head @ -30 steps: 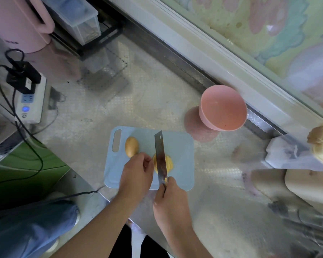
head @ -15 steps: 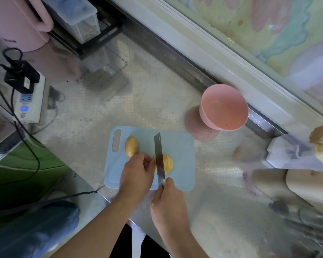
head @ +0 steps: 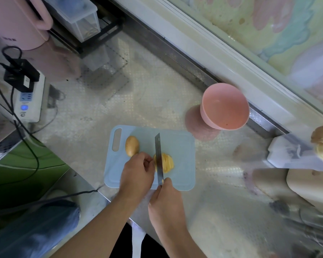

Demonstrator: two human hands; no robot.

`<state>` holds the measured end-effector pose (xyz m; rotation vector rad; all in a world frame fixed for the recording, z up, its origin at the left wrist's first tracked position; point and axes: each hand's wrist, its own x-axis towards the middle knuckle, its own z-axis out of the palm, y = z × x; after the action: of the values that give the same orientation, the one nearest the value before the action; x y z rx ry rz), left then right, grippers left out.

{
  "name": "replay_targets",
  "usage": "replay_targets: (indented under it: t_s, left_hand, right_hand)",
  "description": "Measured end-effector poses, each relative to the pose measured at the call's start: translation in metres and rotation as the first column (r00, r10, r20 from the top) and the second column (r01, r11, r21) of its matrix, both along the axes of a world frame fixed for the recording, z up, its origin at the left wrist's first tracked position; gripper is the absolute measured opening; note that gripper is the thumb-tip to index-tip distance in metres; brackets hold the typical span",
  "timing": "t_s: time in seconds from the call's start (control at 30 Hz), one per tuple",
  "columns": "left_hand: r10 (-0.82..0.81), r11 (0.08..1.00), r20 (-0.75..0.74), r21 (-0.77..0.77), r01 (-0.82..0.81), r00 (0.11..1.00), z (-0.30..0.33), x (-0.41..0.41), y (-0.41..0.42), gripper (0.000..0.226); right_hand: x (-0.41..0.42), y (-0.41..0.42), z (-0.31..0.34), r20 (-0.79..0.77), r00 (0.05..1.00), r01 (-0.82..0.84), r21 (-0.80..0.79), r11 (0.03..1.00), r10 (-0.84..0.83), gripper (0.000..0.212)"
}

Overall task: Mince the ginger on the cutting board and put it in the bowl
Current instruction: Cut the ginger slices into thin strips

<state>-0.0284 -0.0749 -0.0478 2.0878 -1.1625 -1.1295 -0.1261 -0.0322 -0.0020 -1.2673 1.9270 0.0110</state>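
Lying on the pale blue cutting board (head: 177, 146), the sliced ginger (head: 167, 162) sits just right of the left hand (head: 138, 175), whose curled fingers (head: 147, 162) press against its left side. The knife (head: 159, 157) stands edge-down in the ginger, its blade running from near to far across the board; the right hand (head: 166, 200) grips the handle, fingers wrapped round it at the board's near edge. Cut slices fan out to the right of the blade. A second, whole piece of ginger (head: 132, 145) lies near the board's handle slot, long axis running near to far, just beyond the left hand. The pink bowl (head: 224, 107) stands on the desk (head: 147, 94) beyond the board's far right corner, apart from it, holding no ginger.
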Motion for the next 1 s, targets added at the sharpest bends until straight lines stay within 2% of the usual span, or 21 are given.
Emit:
replay_targets:
  t_s: [0.3, 0.63, 0.73, 0.8, 0.87, 0.93, 0.97, 1.0]
  left_hand:
    - [0.004, 1.0, 0.009, 0.007, -0.004, 1.0, 0.002, -0.001, -0.002, 0.011]
    - [-0.005, 1.0, 0.007, 0.001, 0.005, 1.0, 0.001, -0.002, 0.0, 0.011]
    - [0.019, 1.0, -0.037, 0.008, -0.018, 0.999, 0.009, -0.002, 0.0, 0.013]
    - [0.023, 0.998, -0.077, -0.061, -0.027, 0.997, 0.023, -0.001, -0.002, 0.014]
    - [-0.121, 0.951, 0.033, -0.284, 0.125, 0.992, 0.042, 0.0, -0.009, 0.012]
    - [-0.348, 0.796, 0.251, -0.431, 0.426, 0.903, 0.059, -0.002, -0.022, 0.009]
    - [-0.462, 0.707, 0.367, -0.397, 0.585, 0.808, 0.066, -0.006, -0.032, 0.013]
    - [-0.563, 0.631, 0.468, -0.288, 0.72, 0.681, 0.072, -0.011, -0.041, 0.02]
  right_hand:
    - [0.0, -0.015, 0.0, 0.004, 0.998, -0.057, 0.034, 0.998, 0.057, 0.014]
    - [0.0, -0.008, -0.002, -0.009, 1.0, -0.014, 0.03, 0.999, 0.014, 0.01]
    - [0.001, -0.005, -0.001, -0.012, 1.0, -0.002, 0.038, 0.999, 0.003, 0.005]
    - [0.001, -0.004, -0.002, -0.013, 1.0, 0.006, 0.037, 0.999, -0.006, 0.004]
    - [0.002, -0.001, -0.004, -0.003, 1.0, 0.01, 0.026, 1.0, -0.01, 0.005]
    - [0.002, 0.0, -0.005, 0.018, 1.0, 0.018, 0.015, 1.0, -0.018, 0.012]
    - [0.002, 0.0, -0.006, 0.021, 1.0, 0.007, 0.004, 1.0, -0.007, 0.014]
    - [0.001, -0.001, -0.004, 0.014, 1.0, -0.016, -0.005, 1.0, 0.016, 0.011]
